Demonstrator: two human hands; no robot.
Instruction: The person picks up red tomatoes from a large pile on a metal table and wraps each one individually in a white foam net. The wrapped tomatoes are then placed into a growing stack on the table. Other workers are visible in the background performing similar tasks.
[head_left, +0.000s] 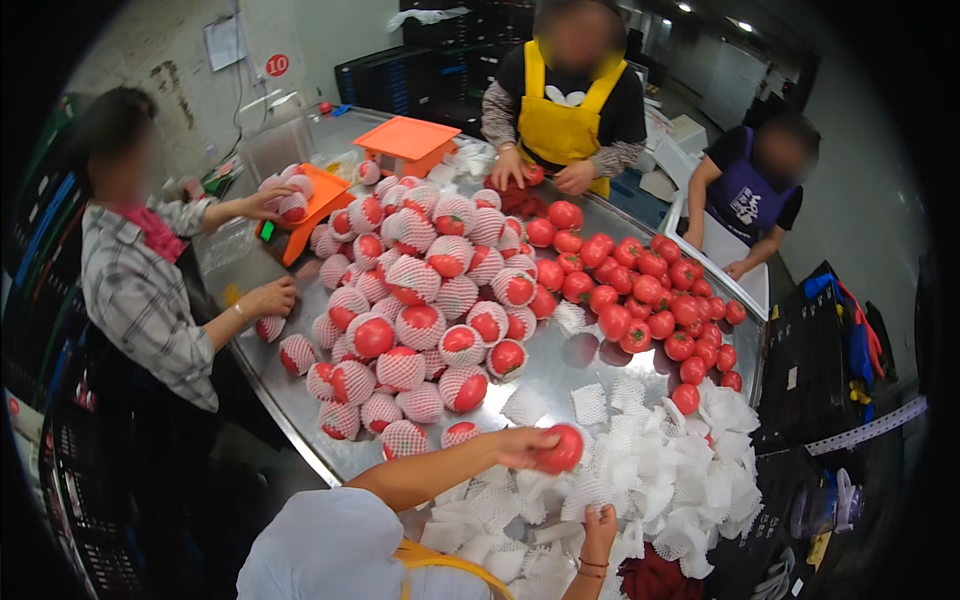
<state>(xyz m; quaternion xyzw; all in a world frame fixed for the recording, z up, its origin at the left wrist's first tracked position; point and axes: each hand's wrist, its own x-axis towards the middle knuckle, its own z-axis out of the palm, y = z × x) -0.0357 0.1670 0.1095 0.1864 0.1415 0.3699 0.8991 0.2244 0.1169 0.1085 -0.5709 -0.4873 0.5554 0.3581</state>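
My left hand (521, 448) reaches in from the left and grips a bare red tomato (561, 449) above the metal table. Below and to its right, my right hand (599, 529) pinches the edge of a white foam net sleeve (589, 495). Both hands are over a loose heap of white foam net sleeves (667, 480). Left of them rises a large pile of tomatoes wrapped in foam nets (420, 285), some red skin showing through the openings. Bare tomatoes (645, 289) lie in a spread at the upper right.
One co-worker (150, 247) at left rests a hand on wrapped tomatoes on an orange scale (319, 199). Across the metal table (262, 360), another in a yellow apron (559, 112) handles tomatoes near a second orange scale (405, 139). A third (742, 187) grips a white box (739, 277).
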